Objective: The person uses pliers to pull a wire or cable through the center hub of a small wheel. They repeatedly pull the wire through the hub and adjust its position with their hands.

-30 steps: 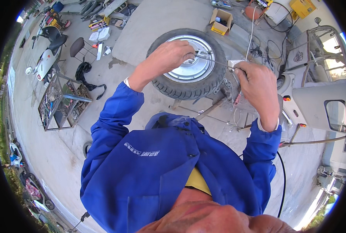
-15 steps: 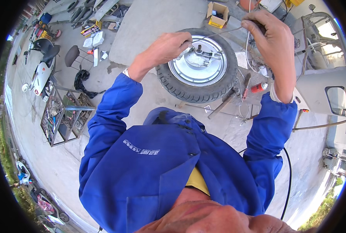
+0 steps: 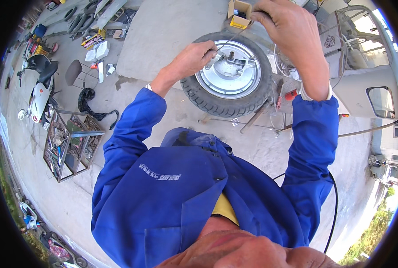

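A wheel with a black tyre [image 3: 216, 106] and a silver hub [image 3: 225, 87] lies flat in front of me. A threaded axle end stands up at the hub's middle. My left hand [image 3: 191, 60] is closed at the hub's left side, its fingertips pinching a thin dark cable [image 3: 237, 35] beside a metal lever. Beyond the wheel's far right edge, my right hand [image 3: 288, 27] is raised, with thumb and finger pinching the same cable farther along. Between the hands the cable runs slanting over the tyre. The exact cable end at the left fingertips is hidden.
A metal rack [image 3: 71, 147] full of tools stands at left, near a stool [image 3: 79, 73] and a white scooter [image 3: 40, 96]. An open cardboard box [image 3: 239, 15] sits beyond the wheel. A red can [image 3: 291, 94] and a vehicle with a grey-white body [image 3: 357, 96] are at right.
My right hand has moved left and farther away, and the cable between the hands now slants more steeply. My left hand stays at the hub. The whole view has shifted slightly.
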`<state>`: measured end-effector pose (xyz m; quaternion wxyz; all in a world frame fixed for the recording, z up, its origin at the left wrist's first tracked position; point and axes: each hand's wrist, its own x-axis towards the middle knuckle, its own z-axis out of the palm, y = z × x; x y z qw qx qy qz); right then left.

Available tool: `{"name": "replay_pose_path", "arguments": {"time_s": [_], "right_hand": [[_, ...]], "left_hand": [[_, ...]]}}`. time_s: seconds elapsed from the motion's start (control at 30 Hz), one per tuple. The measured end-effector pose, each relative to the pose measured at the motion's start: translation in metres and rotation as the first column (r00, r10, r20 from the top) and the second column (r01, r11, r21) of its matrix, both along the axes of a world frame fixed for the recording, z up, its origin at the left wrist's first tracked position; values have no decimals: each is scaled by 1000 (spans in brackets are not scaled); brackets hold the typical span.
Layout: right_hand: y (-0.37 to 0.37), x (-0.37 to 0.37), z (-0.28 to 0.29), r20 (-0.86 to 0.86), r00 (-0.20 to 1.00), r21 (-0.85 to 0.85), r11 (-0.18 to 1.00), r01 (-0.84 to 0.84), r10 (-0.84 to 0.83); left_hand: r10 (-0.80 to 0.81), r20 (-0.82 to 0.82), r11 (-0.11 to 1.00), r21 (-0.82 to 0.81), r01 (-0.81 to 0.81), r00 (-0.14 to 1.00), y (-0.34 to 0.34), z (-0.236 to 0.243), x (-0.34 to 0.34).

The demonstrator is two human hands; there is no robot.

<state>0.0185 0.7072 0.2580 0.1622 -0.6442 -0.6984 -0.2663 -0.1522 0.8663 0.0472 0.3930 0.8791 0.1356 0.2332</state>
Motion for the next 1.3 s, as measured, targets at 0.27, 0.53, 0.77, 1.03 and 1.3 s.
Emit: {"name": "replay_pose_path", "arguments": {"time_s": [0.27, 0.53, 0.77, 1.03, 1.3], "right_hand": [[49, -1, -5, 257, 966, -134, 991, -5, 40], [126, -14, -29, 332, 919, -138, 975, -176, 213], [166, -25, -48, 289, 854, -217, 898, -382, 433], [150, -40, -72, 108, 905, 109, 900, -421, 410], [-6, -37, -228, -646, 745, -192, 980, 53, -167]], "left_hand": [[169, 62, 986, -6, -169, 984, -14, -29, -4], [311, -80, 914, -248, -321, 947, -11, -49, -4], [281, -42, 918, -280, -281, 959, -7, -33, -1], [358, 43, 796, -537, -281, 933, 7, -27, 0], [319, 33, 797, -550, -249, 947, 16, -29, 8]]}}
